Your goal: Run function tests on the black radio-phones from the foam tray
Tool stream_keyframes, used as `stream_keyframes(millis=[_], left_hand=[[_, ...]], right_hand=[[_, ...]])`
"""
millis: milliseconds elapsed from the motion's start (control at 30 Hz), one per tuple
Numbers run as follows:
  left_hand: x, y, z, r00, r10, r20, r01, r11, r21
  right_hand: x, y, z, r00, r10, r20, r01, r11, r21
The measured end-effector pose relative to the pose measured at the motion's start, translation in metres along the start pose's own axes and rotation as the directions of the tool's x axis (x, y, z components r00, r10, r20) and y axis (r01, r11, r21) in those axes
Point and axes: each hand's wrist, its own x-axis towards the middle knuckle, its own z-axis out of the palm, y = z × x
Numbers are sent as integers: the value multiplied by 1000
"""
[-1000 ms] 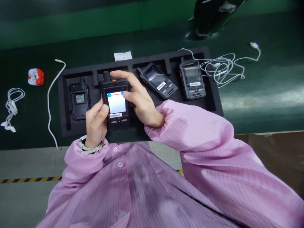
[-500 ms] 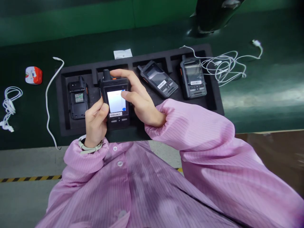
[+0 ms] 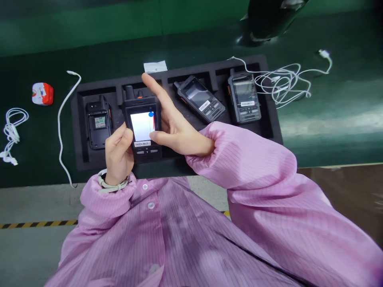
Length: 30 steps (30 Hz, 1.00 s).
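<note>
My left hand is closed around the lower left side of a black handheld two-way radio, its thumb at the screen's edge. The radio has a stubby antenna, an orange top button and a lit white screen with a blue dot and a red line on the right. My right hand is spread on the radio's right side, the thumb touching the lower right of the screen and the index finger stretched up past the top. Its other fingers are mostly hidden. Below the radio lies a black foam tray.
In the tray lie a radio with its back exposed, a tilted radio and another radio. White cables lie left, another bundle right. A red-and-white box and a small white packet rest on the green table.
My right thumb has slid down the right side of the screen, and a red line now shows there. The right index finger has straightened off the radio's top. The radio has shifted slightly left.
</note>
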Motion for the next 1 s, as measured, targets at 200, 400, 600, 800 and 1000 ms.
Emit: stream_keyframes(millis=[200,400,600,800,1000], left_hand=[[0,1,0,1000,4,5,-4,1000,7],[0,-1,2,1000,7,-23,-7,1000,15],[-1,-1,3,999,29,-26,-29,999,29],[-1,0,2,1000,16,-18,-16,1000,13],[-1,0,1,1000,23,6,-23,1000,-1]], right_hand=[[0,6,-1,999,27,-18,-27,999,31],[2,17,-1,997,-3,-82,4,1000,6],[-1,11,1,994,9,-109,-13,999,-39],[-1,9,0,996,-8,-90,6,1000,-18],[1,6,0,997,24,-77,-28,999,-42]])
